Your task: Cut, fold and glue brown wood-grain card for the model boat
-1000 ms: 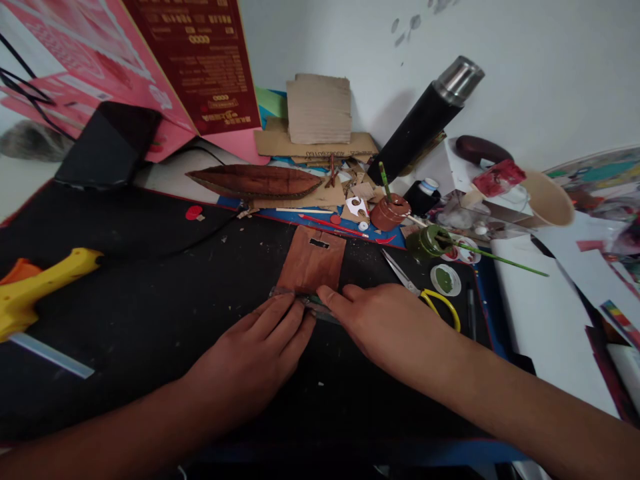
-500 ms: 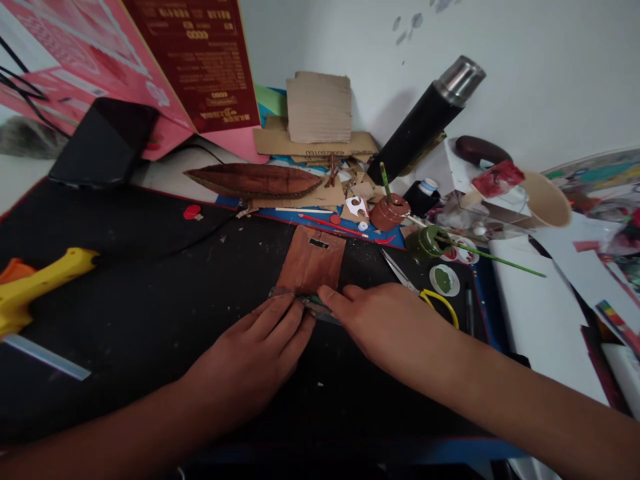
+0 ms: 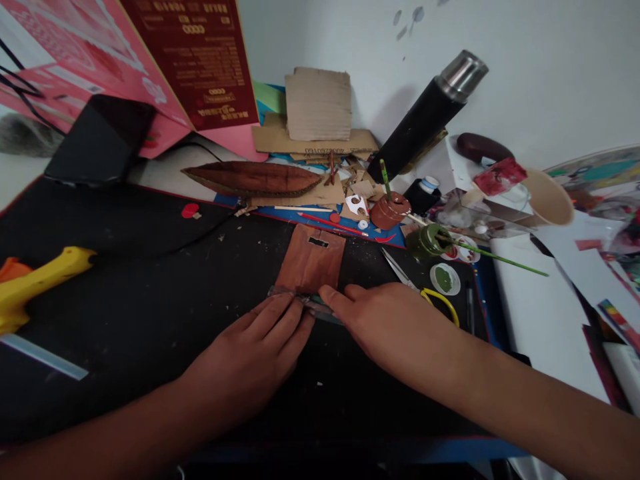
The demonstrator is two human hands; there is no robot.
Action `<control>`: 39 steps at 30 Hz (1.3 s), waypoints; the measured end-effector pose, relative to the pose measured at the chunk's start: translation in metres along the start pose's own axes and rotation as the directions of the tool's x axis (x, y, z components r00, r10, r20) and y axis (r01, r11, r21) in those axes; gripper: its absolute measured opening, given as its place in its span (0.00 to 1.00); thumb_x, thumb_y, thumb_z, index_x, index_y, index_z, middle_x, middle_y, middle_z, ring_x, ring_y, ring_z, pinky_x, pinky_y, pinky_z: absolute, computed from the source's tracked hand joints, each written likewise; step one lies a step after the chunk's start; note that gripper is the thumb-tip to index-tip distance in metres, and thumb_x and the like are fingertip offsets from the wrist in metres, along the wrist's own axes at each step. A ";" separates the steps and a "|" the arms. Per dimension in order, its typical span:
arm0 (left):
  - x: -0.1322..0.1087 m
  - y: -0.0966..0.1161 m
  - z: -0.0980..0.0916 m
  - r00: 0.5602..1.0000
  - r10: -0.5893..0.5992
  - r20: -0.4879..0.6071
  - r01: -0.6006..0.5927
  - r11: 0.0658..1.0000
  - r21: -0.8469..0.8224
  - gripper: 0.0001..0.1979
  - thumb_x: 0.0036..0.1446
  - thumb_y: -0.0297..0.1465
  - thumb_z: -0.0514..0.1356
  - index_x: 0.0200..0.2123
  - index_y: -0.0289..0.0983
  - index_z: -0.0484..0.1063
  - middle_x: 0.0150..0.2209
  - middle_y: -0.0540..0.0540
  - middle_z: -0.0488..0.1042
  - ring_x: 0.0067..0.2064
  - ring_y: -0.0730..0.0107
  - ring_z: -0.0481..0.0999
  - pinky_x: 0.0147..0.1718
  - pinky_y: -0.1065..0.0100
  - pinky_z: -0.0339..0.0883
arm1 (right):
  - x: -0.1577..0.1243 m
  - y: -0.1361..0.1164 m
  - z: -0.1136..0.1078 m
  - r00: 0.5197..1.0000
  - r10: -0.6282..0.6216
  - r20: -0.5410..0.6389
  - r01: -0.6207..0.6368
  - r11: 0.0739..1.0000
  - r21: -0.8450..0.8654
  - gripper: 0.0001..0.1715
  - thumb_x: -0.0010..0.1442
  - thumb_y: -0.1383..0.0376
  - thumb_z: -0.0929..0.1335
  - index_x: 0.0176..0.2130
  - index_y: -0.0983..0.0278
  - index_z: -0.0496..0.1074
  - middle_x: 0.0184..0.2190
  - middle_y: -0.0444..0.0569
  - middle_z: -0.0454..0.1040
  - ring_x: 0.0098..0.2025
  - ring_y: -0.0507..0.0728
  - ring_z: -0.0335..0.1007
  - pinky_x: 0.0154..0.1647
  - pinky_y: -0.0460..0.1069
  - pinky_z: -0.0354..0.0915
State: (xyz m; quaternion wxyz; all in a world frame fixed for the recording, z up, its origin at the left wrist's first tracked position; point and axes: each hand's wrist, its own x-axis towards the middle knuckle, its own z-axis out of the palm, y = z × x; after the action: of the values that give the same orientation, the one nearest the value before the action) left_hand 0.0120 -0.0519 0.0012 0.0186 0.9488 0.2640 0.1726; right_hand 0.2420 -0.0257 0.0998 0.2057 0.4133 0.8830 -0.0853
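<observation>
with fingers [image 3: 280, 320] of left hand [image 3: 250, 347] set close and right hand [image 3: 385, 320] curled, pressing film [image 3: 325, 316] at the lower edge of brown card [image 3: 313, 263] mid-frame, apparently already painted and slotted, but with film seemingly unsettled, and exact grip too hidden to tell.

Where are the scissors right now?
In the head view, the scissors lie just beyond the right hand, right of the brown piece, beside the green-smeared lid.

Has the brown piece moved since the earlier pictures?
No: judged against the scissors, the brown piece lies in the same place, with no visible shift either way.
</observation>
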 end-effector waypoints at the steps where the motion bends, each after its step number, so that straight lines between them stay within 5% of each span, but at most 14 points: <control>1: 0.000 0.000 0.000 1.000 0.004 0.003 -0.004 1.000 0.004 0.22 0.66 0.28 0.54 0.60 0.29 0.72 0.57 0.34 0.77 0.62 0.49 0.72 0.59 0.55 0.69 | 0.000 0.000 0.000 1.000 0.001 0.001 -0.001 1.000 0.001 0.30 0.63 0.77 0.66 0.64 0.66 0.68 0.37 0.49 0.81 0.29 0.57 0.78 0.22 0.52 0.50; 39: 0.001 0.001 -0.002 1.000 -0.003 0.007 0.003 1.000 0.010 0.21 0.67 0.27 0.53 0.60 0.29 0.72 0.57 0.34 0.76 0.61 0.49 0.72 0.57 0.55 0.70 | -0.015 0.003 0.002 0.997 0.050 0.058 -0.050 0.999 -0.004 0.32 0.63 0.78 0.66 0.64 0.65 0.68 0.35 0.49 0.80 0.27 0.56 0.76 0.22 0.52 0.48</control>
State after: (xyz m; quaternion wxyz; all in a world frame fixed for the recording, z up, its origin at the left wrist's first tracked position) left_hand 0.0124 -0.0527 0.0038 0.0150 0.9490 0.2664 0.1681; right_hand 0.2535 -0.0353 0.1048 0.2337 0.4324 0.8661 -0.0910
